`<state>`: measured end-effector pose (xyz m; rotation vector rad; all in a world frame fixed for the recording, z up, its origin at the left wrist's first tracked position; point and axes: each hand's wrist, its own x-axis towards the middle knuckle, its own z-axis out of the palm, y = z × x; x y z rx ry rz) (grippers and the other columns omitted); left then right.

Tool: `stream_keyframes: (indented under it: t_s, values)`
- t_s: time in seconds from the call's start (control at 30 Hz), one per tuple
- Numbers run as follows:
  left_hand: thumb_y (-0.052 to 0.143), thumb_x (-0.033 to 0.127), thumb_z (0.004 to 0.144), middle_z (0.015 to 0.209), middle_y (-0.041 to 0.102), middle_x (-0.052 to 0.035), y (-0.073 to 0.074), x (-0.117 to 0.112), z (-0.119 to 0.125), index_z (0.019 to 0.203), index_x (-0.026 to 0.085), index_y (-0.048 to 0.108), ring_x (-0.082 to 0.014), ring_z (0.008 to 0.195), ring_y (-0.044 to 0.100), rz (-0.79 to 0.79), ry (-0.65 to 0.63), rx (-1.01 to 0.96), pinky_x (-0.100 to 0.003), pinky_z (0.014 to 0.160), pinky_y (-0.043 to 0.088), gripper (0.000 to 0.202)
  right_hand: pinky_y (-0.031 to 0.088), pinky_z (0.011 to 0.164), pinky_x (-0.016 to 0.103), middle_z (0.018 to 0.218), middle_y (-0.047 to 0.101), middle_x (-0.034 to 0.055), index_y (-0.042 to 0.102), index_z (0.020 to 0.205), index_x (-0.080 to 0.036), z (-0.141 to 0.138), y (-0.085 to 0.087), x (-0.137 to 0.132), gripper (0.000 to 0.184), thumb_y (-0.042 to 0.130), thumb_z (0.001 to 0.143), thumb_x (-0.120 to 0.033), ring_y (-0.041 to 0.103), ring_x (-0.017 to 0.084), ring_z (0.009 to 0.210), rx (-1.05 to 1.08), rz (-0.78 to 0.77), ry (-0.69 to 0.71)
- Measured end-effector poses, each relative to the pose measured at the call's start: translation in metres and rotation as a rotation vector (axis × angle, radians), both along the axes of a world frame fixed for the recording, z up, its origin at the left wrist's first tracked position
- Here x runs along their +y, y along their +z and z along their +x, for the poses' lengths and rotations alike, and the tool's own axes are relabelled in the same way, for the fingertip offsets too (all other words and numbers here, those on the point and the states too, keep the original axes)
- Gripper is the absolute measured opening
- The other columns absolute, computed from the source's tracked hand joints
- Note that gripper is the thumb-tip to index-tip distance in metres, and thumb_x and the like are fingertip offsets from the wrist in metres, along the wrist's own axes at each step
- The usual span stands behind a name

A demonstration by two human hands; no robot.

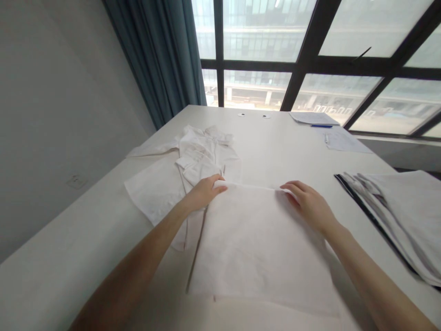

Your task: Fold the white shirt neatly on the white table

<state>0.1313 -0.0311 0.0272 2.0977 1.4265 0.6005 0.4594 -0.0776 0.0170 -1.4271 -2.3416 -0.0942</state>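
A white garment, folded into a flat rectangle (pixel 262 243), lies on the white table (pixel 275 147) in front of me. My left hand (pixel 204 192) rests on its far left corner, fingers curled over the edge in a grip. My right hand (pixel 308 202) lies on the far right corner, fingers bent down onto the cloth. A second white shirt (pixel 186 168) is spread loosely at the left, partly under the folded piece.
A stack of grey and white striped cloth (pixel 399 211) lies at the right edge. Papers (pixel 313 118) and a blue pen (pixel 322 126) sit at the far right by the window. A blue curtain (pixel 161 55) hangs at the far left corner.
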Motion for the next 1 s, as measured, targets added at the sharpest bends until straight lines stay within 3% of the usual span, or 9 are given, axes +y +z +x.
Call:
stream_keyframes:
  t_s: [0.17, 0.3, 0.4, 0.53, 0.8, 1.0]
  values:
    - [0.05, 0.034, 0.092, 0.106, 0.064, -0.0117, -0.012, 0.001, 0.004, 0.106, 0.014, 0.063, -0.0258, 0.104, 0.058, 0.244, 0.012, 0.215, -0.036, 0.091, 0.044, 0.028, 0.044, 0.103, 0.043, 0.141, 0.052, 0.0074, 0.051, 0.135, -0.028, -0.041, -0.013, -0.016, 0.042, 0.038, 0.096, -0.019, 0.047, 0.023, 0.13, 0.036, -0.136, 0.29]
    - [0.054, 0.029, 0.09, 0.113, 0.059, -0.0146, -0.021, -0.007, 0.014, 0.114, 0.014, 0.062, -0.0282, 0.111, 0.053, 0.453, 0.001, 0.399, -0.042, 0.097, 0.042, 0.03, 0.038, 0.108, 0.049, 0.15, 0.041, 0.007, 0.043, 0.144, -0.028, -0.052, -0.03, -0.021, 0.045, 0.039, 0.099, -0.03, 0.034, 0.026, 0.139, -0.057, -0.165, 0.274]
    - [0.051, 0.032, 0.093, 0.13, 0.054, -0.0157, -0.03, -0.017, 0.023, 0.126, 0.014, 0.056, -0.0285, 0.127, 0.044, 0.545, -0.109, 0.43, -0.044, 0.109, 0.03, 0.039, 0.034, 0.11, 0.049, 0.153, 0.034, 0.0066, 0.039, 0.146, -0.027, -0.051, -0.033, -0.02, 0.047, 0.037, 0.099, -0.035, 0.029, 0.026, 0.141, -0.103, -0.186, 0.272]
    - [0.042, 0.043, 0.096, 0.144, 0.046, -0.016, -0.043, -0.027, 0.03, 0.142, 0.012, 0.04, -0.0284, 0.139, 0.033, 0.567, -0.159, 0.46, -0.047, 0.115, 0.018, 0.055, 0.032, 0.111, 0.05, 0.155, 0.031, 0.0054, 0.035, 0.148, -0.03, -0.05, -0.032, -0.021, 0.048, 0.034, 0.1, -0.037, 0.027, 0.025, 0.143, -0.127, -0.19, 0.258]
    - [0.039, 0.05, 0.096, 0.153, 0.033, -0.0158, -0.047, -0.027, 0.025, 0.147, 0.014, 0.033, -0.0301, 0.143, 0.026, 0.483, -0.136, 0.498, -0.05, 0.114, 0.019, 0.062, 0.027, 0.112, 0.051, 0.155, 0.03, 0.0018, 0.026, 0.151, -0.033, -0.042, -0.033, -0.028, 0.052, 0.031, 0.1, -0.045, 0.028, 0.024, 0.142, -0.184, -0.185, 0.152]
    - [0.041, 0.048, 0.096, 0.15, 0.038, -0.0165, -0.059, -0.026, 0.021, 0.145, 0.013, 0.033, -0.0279, 0.141, 0.028, 0.428, 0.007, 0.4, -0.047, 0.114, 0.021, 0.06, 0.022, 0.113, 0.054, 0.153, 0.035, 0.0016, 0.031, 0.148, -0.033, -0.005, -0.045, -0.03, 0.053, 0.033, 0.098, -0.05, 0.028, 0.026, 0.142, -0.184, -0.126, -0.046]
